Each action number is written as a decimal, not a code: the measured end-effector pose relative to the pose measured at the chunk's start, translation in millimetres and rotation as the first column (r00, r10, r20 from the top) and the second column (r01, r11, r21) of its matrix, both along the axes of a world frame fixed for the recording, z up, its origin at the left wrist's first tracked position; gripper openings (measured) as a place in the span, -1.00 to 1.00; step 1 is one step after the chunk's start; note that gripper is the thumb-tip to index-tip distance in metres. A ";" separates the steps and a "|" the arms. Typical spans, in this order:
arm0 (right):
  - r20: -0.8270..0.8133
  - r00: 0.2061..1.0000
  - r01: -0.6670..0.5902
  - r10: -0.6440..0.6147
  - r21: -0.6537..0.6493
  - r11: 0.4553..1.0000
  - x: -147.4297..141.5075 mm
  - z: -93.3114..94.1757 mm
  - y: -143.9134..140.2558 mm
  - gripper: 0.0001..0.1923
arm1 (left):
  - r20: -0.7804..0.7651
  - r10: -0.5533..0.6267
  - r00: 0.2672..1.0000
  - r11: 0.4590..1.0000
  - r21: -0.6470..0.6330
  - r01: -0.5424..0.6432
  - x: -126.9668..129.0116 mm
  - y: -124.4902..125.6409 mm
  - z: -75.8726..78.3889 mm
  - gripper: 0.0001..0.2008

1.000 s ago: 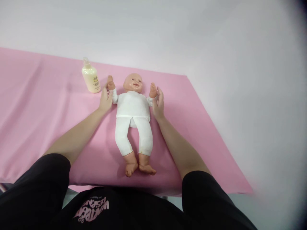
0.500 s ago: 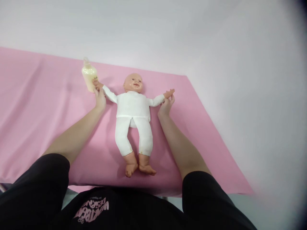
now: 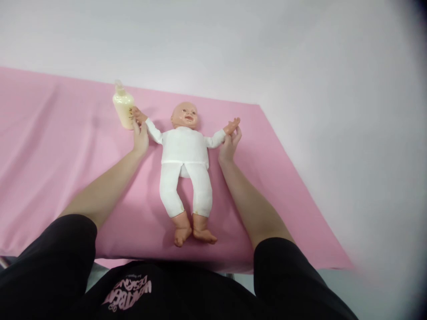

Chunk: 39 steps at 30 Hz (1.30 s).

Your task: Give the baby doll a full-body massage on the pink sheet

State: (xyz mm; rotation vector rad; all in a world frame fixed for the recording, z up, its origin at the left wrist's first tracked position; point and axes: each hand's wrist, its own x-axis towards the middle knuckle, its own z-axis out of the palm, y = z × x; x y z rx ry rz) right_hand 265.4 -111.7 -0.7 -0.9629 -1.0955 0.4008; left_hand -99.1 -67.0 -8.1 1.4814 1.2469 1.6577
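Note:
A baby doll (image 3: 185,144) with a bald head and a white cloth body lies on its back, feet towards me, arms spread out to both sides. My left hand (image 3: 140,137) is closed on the doll's arm at the left, near its wrist. On the other side my right hand (image 3: 229,145) grips the doll's other arm just below its plastic hand. Some of my fingertips are hidden behind the doll's arms. A pump bottle (image 3: 123,109) of pale yellow liquid stands just beyond my left hand, close to the doll's hand.
A pink cloth (image 3: 66,146) covers the table, with soft folds at the left. Its right edge slants down to the near right corner. Behind and to the right is a plain white surface (image 3: 316,89).
Both doll hands have shifted slightly inward and up, the arms bending a little more. My hands moved with them and keep their hold. The bottle and the doll's body stay put.

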 end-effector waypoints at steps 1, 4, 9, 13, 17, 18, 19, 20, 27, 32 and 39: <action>0.034 0.999 -0.010 0.009 0.040 0.999 -1.4 -0.1 0.5 -0.40 | -0.025 0.007 1.000 1.000 0.017 -0.006 0.4 0.2 -0.6 -0.30; 0.136 0.991 -0.039 0.018 0.151 0.988 -6.1 1.4 0.5 -0.40 | -0.079 0.036 0.996 0.997 0.067 -0.031 5.4 -2.6 2.1 -0.16; 0.323 0.944 -0.099 0.064 0.094 0.991 -13.6 6.5 -8.5 -0.36 | -0.187 0.014 0.982 0.991 0.136 0.012 14.3 -12.4 9.3 -0.06; 0.370 0.928 -0.096 0.053 0.099 0.990 -15.7 5.8 -14.8 -0.34 | -0.302 0.021 0.953 0.984 0.174 0.034 15.7 -18.0 10.3 -0.10; 0.432 0.900 -0.108 0.057 0.094 0.990 -15.1 6.2 -18.2 -0.34 | -0.406 0.044 0.913 0.974 0.222 0.052 17.0 -21.5 9.8 -0.20; 0.451 0.890 -0.116 0.064 0.089 0.989 -15.0 6.7 -19.0 -0.34 | -0.423 0.051 0.905 0.969 0.239 0.057 17.7 -22.0 9.8 -0.21; 0.467 0.881 -0.123 0.070 0.085 0.989 -15.1 7.1 -19.8 -0.35 | -0.436 0.056 0.898 0.964 0.259 0.065 18.4 -22.3 9.8 -0.22; 0.479 0.875 -0.126 0.071 0.083 0.989 -15.4 7.4 -20.5 -0.35 | -0.446 0.058 0.893 0.957 0.279 0.077 19.2 -22.5 9.9 -0.23; 0.524 0.848 -0.128 0.081 0.054 0.990 -19.1 6.8 -24.9 -0.38 | -0.485 0.055 0.873 0.926 0.352 0.138 21.7 -22.1 10.9 -0.28; 0.574 0.814 -0.135 0.087 0.041 0.990 -19.3 8.8 -26.7 -0.40 | -0.519 0.047 0.853 0.935 0.322 0.145 22.8 -26.8 16.1 -0.25; 0.612 0.786 -0.146 0.080 0.058 0.988 -21.2 12.3 -28.3 -0.44 | -0.556 0.001 0.831 0.955 0.246 0.163 27.2 -39.5 30.0 -0.18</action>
